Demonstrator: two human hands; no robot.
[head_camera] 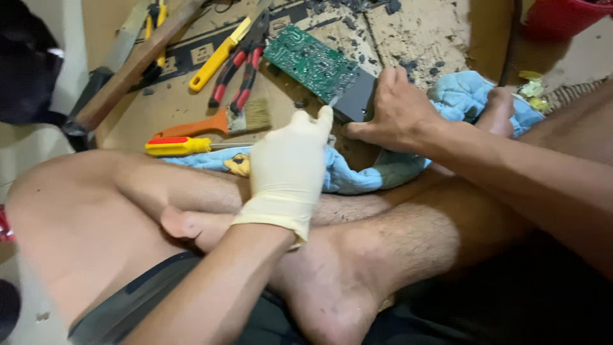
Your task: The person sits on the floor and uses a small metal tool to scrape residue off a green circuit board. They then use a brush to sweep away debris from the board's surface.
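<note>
Left hand (pixel 287 169), in pale glove, clenched round thin tool whose tip meets near edge of green circuit board (pixel 311 62); tool itself mostly hidden. Right hand (pixel 396 108), bare, pressed flat, gripping dark metal casing (pixel 357 96) under board, at centre far. We judge board still seated on casing, separation not finished. Blue cloth (pixel 460 96) lies beneath, across our crossed legs. Left of hands: yellow-red screwdriver (pixel 175 145), orange brush (pixel 223 120), red pliers (pixel 239 70), yellow utility knife (pixel 217 56). Grey debris scattered on far cardboard (pixel 421 32).
</note>
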